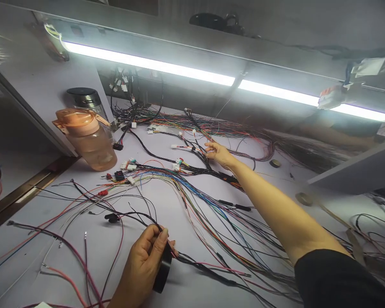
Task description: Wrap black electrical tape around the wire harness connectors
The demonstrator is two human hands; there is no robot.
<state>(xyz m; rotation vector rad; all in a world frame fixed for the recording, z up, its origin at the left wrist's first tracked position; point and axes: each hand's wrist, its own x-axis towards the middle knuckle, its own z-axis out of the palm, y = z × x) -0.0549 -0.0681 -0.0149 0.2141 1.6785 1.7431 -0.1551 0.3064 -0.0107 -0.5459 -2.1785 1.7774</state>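
Observation:
My left hand (pixel 147 259), low in the middle, is closed around a black wire bundle (pixel 192 261) and a roll of black tape (pixel 163 273). The tape roll hangs on the palm side, partly hidden by the fingers. My right hand (pixel 220 155) reaches far forward over a branched wiring harness (pixel 208 171). Its fingers are stretched out and slightly bent, close to the harness branches; whether they touch a wire cannot be made out. White connectors (pixel 176 166) sit on the harness ends.
An orange-lidded bottle (pixel 90 139) and a black-lidded bottle (pixel 86 100) stand at the left by a panel. Loose wires (pixel 211 124) run along the back. Tape rolls (pixel 304 199) lie at the right. A tube light (pixel 147 62) crosses above the bench.

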